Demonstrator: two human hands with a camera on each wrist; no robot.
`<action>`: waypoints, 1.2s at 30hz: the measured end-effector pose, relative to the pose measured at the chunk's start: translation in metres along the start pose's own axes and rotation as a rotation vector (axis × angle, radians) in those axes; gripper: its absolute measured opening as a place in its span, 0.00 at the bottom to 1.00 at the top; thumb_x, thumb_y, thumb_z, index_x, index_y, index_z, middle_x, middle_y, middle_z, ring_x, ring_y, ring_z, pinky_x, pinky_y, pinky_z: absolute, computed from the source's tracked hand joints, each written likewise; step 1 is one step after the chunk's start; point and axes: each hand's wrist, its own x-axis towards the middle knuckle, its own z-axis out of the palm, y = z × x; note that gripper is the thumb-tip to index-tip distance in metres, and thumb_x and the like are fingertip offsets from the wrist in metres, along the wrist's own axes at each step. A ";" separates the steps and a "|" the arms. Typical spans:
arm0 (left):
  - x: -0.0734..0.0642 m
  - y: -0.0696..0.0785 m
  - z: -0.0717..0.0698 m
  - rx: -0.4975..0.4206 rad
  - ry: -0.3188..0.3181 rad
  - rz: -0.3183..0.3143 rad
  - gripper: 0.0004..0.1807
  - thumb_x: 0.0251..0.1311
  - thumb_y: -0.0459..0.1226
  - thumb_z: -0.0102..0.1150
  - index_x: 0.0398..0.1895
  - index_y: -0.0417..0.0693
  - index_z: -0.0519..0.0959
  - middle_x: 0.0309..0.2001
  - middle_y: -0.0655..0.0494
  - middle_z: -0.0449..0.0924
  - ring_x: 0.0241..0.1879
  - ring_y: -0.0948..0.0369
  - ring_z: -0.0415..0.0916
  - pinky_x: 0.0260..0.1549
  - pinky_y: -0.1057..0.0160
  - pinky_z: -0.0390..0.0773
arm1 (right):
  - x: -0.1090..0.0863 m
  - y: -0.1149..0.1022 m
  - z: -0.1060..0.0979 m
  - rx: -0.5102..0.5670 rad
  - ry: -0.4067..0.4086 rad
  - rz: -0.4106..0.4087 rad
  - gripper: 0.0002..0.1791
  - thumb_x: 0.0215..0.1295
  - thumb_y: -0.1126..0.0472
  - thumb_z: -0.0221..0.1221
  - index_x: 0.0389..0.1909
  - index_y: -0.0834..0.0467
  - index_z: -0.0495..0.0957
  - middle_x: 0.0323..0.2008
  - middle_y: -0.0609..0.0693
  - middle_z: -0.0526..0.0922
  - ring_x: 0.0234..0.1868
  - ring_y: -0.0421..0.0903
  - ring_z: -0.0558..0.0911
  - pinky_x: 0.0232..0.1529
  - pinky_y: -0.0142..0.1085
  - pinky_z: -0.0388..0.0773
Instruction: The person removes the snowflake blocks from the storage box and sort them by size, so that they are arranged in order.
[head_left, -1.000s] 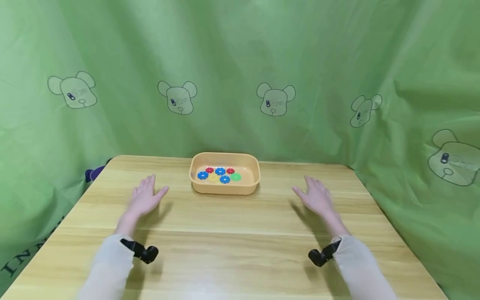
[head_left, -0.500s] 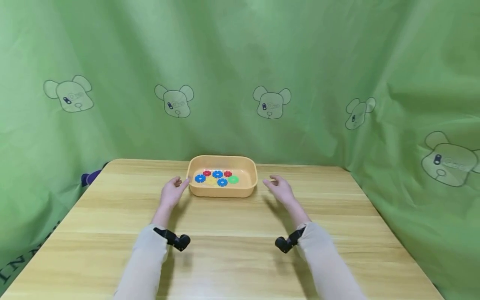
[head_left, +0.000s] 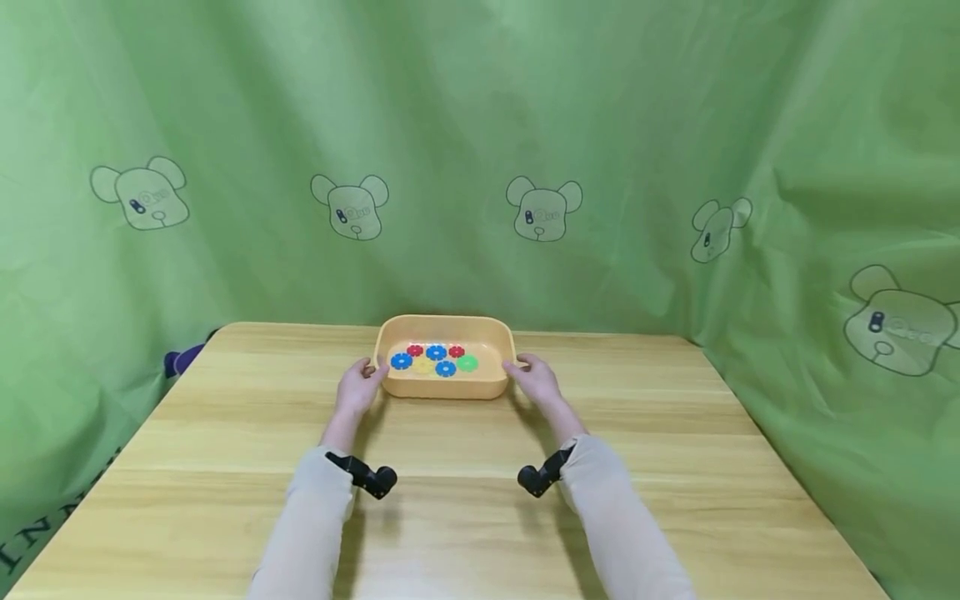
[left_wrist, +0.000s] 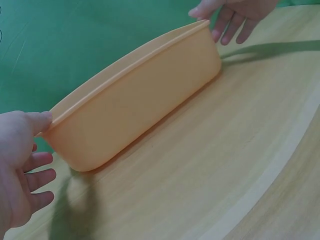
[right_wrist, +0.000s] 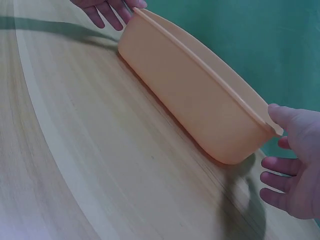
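A shallow orange plastic bin [head_left: 446,388] sits at the far side of the wooden table. Inside it lie several flower-shaped plastic discs, among them a blue disc [head_left: 401,361], a red disc [head_left: 457,352] and a green disc [head_left: 467,362]. My left hand [head_left: 357,387] grips the bin's left end, its thumb hooked over the rim in the left wrist view. At the opposite end my right hand [head_left: 536,382] pinches the rim, thumb on top, as the right wrist view [right_wrist: 300,150] shows. The other fingers of both hands spread below the rim, outside the bin.
The wooden table [head_left: 450,517] reaches back to a green curtain [head_left: 450,100] printed with bear heads. A purple object [head_left: 182,360] shows past the table's left far corner. Each sleeve carries a black wrist camera [head_left: 375,481].
Both hands have moved inward from wide apart, flat and spread, to the two ends of the bin and taken hold of its rim. The bin stays about where it was.
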 end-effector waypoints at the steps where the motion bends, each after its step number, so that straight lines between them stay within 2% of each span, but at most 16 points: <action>1: 0.000 0.000 0.000 0.000 -0.001 0.001 0.33 0.66 0.42 0.49 0.67 0.30 0.56 0.61 0.33 0.64 0.61 0.44 0.62 0.62 0.51 0.63 | 0.001 0.000 0.001 0.000 0.002 0.002 0.31 0.65 0.52 0.54 0.61 0.70 0.64 0.51 0.70 0.73 0.53 0.62 0.73 0.55 0.49 0.71; 6: 0.002 0.001 0.002 0.005 -0.003 0.022 0.29 0.66 0.39 0.49 0.66 0.31 0.59 0.60 0.33 0.65 0.60 0.44 0.63 0.59 0.51 0.66 | 0.002 0.000 0.004 -0.021 0.011 0.003 0.30 0.65 0.53 0.55 0.61 0.69 0.64 0.51 0.70 0.74 0.53 0.62 0.74 0.54 0.49 0.72; 18: -0.004 0.002 -0.001 -0.039 0.012 0.012 0.27 0.64 0.36 0.50 0.63 0.32 0.62 0.59 0.34 0.66 0.59 0.45 0.64 0.59 0.52 0.67 | -0.001 0.001 0.004 -0.011 -0.025 -0.014 0.28 0.64 0.56 0.55 0.60 0.68 0.65 0.52 0.68 0.73 0.53 0.61 0.72 0.55 0.50 0.71; 22: -0.010 0.000 -0.005 -0.054 0.009 0.017 0.27 0.63 0.35 0.51 0.63 0.31 0.62 0.59 0.33 0.66 0.59 0.44 0.64 0.59 0.52 0.67 | -0.004 0.002 0.003 0.008 -0.073 -0.027 0.30 0.64 0.56 0.55 0.63 0.67 0.62 0.54 0.67 0.71 0.55 0.60 0.71 0.58 0.50 0.68; 28: -0.019 -0.007 -0.015 -0.030 -0.019 0.016 0.28 0.64 0.37 0.50 0.65 0.33 0.60 0.63 0.33 0.61 0.63 0.42 0.59 0.62 0.51 0.63 | -0.014 0.003 0.004 0.037 -0.151 -0.055 0.36 0.63 0.55 0.56 0.67 0.67 0.56 0.59 0.67 0.67 0.60 0.62 0.66 0.63 0.53 0.62; 36: -0.035 -0.013 -0.029 -0.071 -0.063 0.034 0.31 0.64 0.33 0.48 0.67 0.31 0.54 0.65 0.34 0.57 0.65 0.43 0.56 0.64 0.52 0.60 | -0.031 0.005 0.010 0.010 -0.193 -0.116 0.37 0.63 0.55 0.56 0.68 0.67 0.53 0.66 0.64 0.58 0.67 0.62 0.56 0.66 0.55 0.52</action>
